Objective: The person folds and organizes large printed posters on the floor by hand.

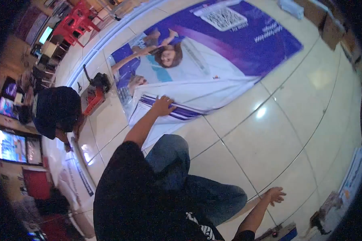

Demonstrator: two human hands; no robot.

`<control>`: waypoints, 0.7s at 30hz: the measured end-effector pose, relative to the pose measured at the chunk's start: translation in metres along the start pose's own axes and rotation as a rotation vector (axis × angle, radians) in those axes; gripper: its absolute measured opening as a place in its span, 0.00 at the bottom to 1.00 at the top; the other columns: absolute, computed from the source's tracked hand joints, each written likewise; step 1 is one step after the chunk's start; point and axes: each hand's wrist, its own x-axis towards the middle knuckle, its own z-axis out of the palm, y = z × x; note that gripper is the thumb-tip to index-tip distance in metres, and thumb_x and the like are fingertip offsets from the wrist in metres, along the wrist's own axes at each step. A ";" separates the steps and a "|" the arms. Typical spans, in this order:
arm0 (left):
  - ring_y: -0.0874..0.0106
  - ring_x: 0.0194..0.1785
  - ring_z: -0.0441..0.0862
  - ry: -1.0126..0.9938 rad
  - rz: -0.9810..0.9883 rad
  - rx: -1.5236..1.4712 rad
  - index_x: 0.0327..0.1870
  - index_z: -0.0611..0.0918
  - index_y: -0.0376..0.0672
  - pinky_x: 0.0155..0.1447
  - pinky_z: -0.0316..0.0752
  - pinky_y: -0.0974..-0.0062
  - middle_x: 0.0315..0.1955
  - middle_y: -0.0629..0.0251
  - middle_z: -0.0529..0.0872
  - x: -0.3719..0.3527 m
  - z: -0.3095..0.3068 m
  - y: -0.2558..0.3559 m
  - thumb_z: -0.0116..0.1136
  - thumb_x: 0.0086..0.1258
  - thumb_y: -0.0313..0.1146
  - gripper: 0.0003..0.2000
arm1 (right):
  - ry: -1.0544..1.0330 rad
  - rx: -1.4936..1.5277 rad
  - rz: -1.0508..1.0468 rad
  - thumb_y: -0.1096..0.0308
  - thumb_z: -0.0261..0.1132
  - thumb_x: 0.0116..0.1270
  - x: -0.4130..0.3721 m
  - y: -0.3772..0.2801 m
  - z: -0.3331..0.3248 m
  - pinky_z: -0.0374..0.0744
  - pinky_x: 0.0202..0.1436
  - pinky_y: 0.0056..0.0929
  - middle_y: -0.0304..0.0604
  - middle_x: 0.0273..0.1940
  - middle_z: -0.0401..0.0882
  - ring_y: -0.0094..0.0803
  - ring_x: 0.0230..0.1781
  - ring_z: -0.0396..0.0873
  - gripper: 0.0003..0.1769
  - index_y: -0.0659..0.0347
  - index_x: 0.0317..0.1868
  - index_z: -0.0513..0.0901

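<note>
A large printed banner (pixel 269 48) in purple, white and blue lies spread on the tiled floor, with a QR code at its far end. Its near edge is folded over, showing the white back and a strip with purple and white stripes (pixel 185 111). My left hand (pixel 163 105) rests on that striped fold, fingers stretched out over it. Away to the right, my right hand (pixel 275 196) is over the bare tiles with its fingers apart, holding nothing. My bent knees in jeans are between the two arms, close to the banner's near edge.
Another person in a dark cap (pixel 56 110) crouches at the left by a second white banner (pixel 74 180). A red basket (pixel 93 101) with black items stands beside the banner. Red chairs (pixel 77 22) are at the back left; cardboard boxes (pixel 333 32) stand far right.
</note>
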 end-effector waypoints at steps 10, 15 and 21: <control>0.59 0.48 0.77 -0.383 -0.005 -0.149 0.61 0.64 0.40 0.55 0.68 0.61 0.42 0.55 0.80 -0.074 -0.083 0.012 0.48 0.56 0.65 0.40 | -0.365 -0.316 -0.617 0.38 0.44 0.63 -0.013 0.059 -0.008 0.52 0.63 0.62 0.60 0.68 0.42 0.58 0.69 0.42 0.42 0.51 0.70 0.44; 0.67 0.47 0.76 -0.717 0.143 -1.280 0.63 0.63 0.40 0.49 0.71 0.70 0.44 0.60 0.78 -0.134 -0.119 -0.013 0.47 0.64 0.56 0.33 | -0.212 -0.204 -0.594 0.38 0.45 0.63 -0.054 0.114 0.031 0.55 0.63 0.58 0.60 0.68 0.43 0.57 0.68 0.43 0.43 0.52 0.70 0.42; 0.58 0.55 0.72 0.321 -0.417 -0.786 0.61 0.65 0.39 0.59 0.66 0.65 0.51 0.52 0.76 -0.147 -0.016 -0.120 0.60 0.56 0.48 0.34 | -0.877 1.174 -0.318 0.43 0.49 0.64 -0.079 0.169 0.031 0.61 0.61 0.52 0.49 0.69 0.46 0.48 0.67 0.48 0.37 0.51 0.68 0.52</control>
